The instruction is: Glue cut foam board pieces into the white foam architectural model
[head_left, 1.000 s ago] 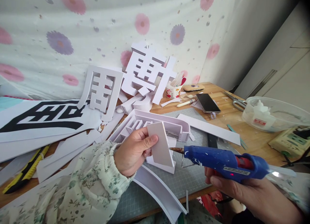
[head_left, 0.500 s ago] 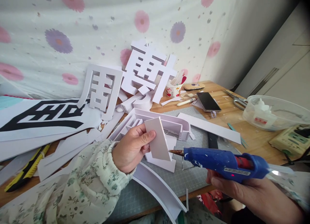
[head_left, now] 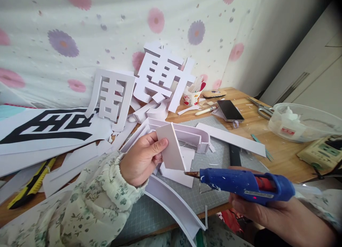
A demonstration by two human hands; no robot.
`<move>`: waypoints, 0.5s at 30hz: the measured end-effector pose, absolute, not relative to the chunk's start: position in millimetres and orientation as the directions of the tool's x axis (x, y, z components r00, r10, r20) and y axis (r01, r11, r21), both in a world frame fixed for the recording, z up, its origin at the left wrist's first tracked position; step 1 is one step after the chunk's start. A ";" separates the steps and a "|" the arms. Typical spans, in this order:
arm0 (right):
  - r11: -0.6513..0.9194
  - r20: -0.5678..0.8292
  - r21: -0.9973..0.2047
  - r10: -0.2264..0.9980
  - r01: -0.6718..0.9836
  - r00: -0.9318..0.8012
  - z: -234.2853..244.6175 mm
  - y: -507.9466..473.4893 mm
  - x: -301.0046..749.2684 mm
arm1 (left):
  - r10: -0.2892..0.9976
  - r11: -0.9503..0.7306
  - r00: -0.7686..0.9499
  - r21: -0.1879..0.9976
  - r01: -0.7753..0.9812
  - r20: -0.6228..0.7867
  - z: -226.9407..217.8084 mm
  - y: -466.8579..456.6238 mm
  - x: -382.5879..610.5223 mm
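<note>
My left hand (head_left: 143, 158) pinches a small white foam board piece (head_left: 171, 147) between thumb and fingers, holding it up tilted. Around the handle of a blue hot glue gun (head_left: 243, 184) my right hand (head_left: 283, 215) is closed; a small red light glows on its side. The gun's nozzle tip sits at the lower right corner of the piece. Behind the left hand, partly hidden, lies a hollow white board letter shape (head_left: 204, 142) on the grey cutting mat (head_left: 216, 197). A curved white channel piece (head_left: 173, 207) rests at the mat's front.
Finished white characters (head_left: 112, 97) lean at the back. A yellow utility knife (head_left: 32, 184) and board scraps (head_left: 69, 168) lie left. To the right are a phone (head_left: 230, 110), scissors (head_left: 260, 108), a clear plastic bowl (head_left: 315, 122) and a power strip (head_left: 320, 152).
The glue gun's tip has moved slightly down and left to the piece's lower corner. The left hand and the piece have shifted a little left and tilted.
</note>
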State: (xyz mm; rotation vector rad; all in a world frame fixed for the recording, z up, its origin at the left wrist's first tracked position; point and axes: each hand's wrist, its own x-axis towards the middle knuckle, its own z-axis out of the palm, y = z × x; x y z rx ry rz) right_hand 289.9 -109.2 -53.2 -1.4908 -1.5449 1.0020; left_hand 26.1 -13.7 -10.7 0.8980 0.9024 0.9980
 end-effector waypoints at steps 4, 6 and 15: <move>-0.054 -0.107 -0.940 0.984 0.338 -0.142 -48.0 -102.0 307.4 | 0.944 0.292 0.246 0.909 -0.298 -0.222 -11.2 -12.5 24.8; -0.019 -0.064 -0.938 0.991 0.346 -0.119 -34.5 -92.3 326.5 | 0.945 0.298 0.222 0.909 -0.291 -0.239 -10.1 -12.7 24.8; -0.065 0.030 -0.970 0.925 0.233 0.380 -6.4 -57.9 435.1 | 0.943 0.274 0.243 0.945 -0.177 -0.228 -22.4 -4.4 15.6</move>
